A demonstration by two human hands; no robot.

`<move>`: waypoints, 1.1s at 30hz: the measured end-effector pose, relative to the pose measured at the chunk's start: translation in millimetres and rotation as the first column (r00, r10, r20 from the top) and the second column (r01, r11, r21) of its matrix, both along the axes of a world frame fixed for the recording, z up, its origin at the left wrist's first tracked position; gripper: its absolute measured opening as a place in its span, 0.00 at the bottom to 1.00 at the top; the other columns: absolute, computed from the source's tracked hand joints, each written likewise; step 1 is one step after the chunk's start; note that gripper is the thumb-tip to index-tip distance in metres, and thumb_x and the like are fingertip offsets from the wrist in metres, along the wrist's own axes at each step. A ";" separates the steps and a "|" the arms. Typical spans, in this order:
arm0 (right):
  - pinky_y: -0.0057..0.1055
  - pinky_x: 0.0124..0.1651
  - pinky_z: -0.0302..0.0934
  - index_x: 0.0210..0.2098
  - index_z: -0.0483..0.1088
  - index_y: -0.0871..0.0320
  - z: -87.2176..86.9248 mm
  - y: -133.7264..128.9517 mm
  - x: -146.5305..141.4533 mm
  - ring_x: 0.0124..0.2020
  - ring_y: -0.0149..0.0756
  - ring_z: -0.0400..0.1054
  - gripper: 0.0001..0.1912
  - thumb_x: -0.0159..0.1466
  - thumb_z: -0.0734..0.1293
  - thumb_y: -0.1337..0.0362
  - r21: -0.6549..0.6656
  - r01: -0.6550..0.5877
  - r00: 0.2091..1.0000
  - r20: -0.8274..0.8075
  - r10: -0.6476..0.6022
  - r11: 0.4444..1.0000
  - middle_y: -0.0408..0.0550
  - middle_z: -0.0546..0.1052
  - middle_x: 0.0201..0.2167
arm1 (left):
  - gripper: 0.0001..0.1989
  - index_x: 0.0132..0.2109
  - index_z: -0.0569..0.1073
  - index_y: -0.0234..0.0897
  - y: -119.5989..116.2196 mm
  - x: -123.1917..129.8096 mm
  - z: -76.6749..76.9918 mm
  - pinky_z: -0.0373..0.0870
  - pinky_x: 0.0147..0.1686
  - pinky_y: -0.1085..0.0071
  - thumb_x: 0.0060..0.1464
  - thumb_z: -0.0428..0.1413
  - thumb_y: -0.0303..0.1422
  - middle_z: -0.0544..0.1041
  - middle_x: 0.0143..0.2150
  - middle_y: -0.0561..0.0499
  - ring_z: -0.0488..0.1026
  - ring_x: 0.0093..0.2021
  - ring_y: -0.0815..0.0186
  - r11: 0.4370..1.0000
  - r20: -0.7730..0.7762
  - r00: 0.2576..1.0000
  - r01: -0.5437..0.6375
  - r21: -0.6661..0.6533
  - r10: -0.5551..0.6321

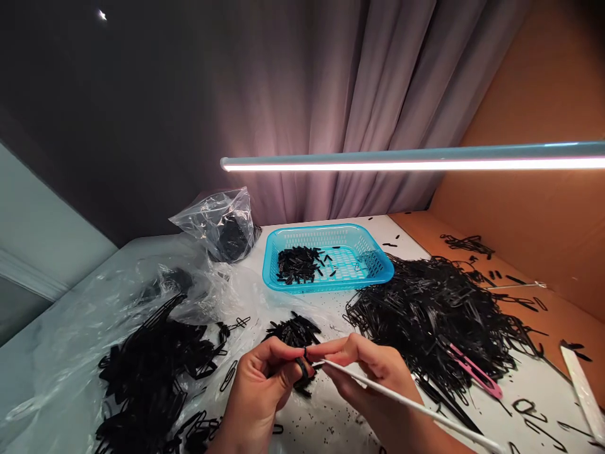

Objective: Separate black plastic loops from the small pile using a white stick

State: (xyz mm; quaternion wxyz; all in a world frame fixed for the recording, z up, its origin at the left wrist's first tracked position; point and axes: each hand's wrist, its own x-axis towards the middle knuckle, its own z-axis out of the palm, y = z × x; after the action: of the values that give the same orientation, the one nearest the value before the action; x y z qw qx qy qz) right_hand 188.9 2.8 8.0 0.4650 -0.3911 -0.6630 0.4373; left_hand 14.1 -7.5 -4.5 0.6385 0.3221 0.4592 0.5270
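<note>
One white rod (416, 407) — right hand (371, 372); one black clip (301, 367) — left hand (259, 394).

LED tube lt (416, 162), grey curtain (331, 107), cardbd wall (529, 151)

The black clips (428, 318) and blue basket (326, 229) are glossy plastic.
</note>
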 end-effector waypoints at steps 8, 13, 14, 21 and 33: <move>0.26 0.42 0.63 0.32 0.69 0.57 -5.1 3.9 7.0 0.36 0.29 0.74 0.04 0.60 0.68 0.71 0.265 -0.140 0.988 0.097 0.118 0.954 0.42 0.79 0.42 | 0.12 0.30 0.74 0.36 3.4 -8.1 -11.8 0.55 0.24 0.81 0.43 0.66 0.38 0.71 0.24 0.54 0.62 0.25 0.76 0.993 -0.122 0.992 0.040 0.115 -0.026; 0.26 0.41 0.63 0.35 0.68 0.57 -8.5 7.1 8.0 0.38 0.30 0.73 0.04 0.61 0.67 0.71 0.360 -0.183 0.982 0.113 0.152 0.915 0.45 0.78 0.43 | 0.12 0.29 0.74 0.36 4.1 -9.0 -12.2 0.61 0.27 0.80 0.42 0.67 0.38 0.73 0.26 0.53 0.67 0.27 0.73 0.985 -0.201 0.980 0.040 0.168 -0.005; 0.26 0.41 0.63 0.36 0.68 0.57 -8.7 7.5 7.7 0.38 0.30 0.73 0.04 0.62 0.66 0.71 0.377 -0.192 0.980 0.116 0.159 0.906 0.45 0.78 0.43 | 0.11 0.28 0.74 0.36 4.2 -8.6 -11.7 0.61 0.27 0.80 0.42 0.67 0.37 0.73 0.26 0.53 0.67 0.27 0.73 0.983 -0.207 0.978 0.038 0.180 0.000; 0.30 0.40 0.62 0.38 0.65 0.62 -7.1 6.7 5.7 0.41 0.34 0.71 0.03 0.66 0.61 0.73 0.622 -0.221 0.962 0.264 0.065 0.751 0.52 0.77 0.43 | 0.09 0.26 0.74 0.36 4.6 -6.3 -7.0 0.65 0.30 0.78 0.42 0.67 0.33 0.73 0.25 0.54 0.69 0.28 0.72 0.973 -0.260 0.965 0.016 0.229 0.045; 0.40 0.44 0.60 0.39 0.65 0.69 -3.6 -9.5 -2.8 0.45 0.44 0.67 0.07 0.65 0.57 0.78 0.741 -0.158 0.925 0.341 -0.164 0.653 0.64 0.74 0.44 | 0.10 0.26 0.72 0.35 1.4 -2.3 7.9 0.66 0.33 0.76 0.46 0.65 0.33 0.74 0.27 0.54 0.69 0.29 0.71 0.981 -0.246 0.969 0.052 0.186 -0.005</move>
State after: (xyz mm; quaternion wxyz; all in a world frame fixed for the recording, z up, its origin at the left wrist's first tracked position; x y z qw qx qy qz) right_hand 186.1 -6.7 4.4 0.4488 -0.2393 -0.8602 0.0358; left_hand 11.7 -6.0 3.4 0.5508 0.4508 0.4771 0.5156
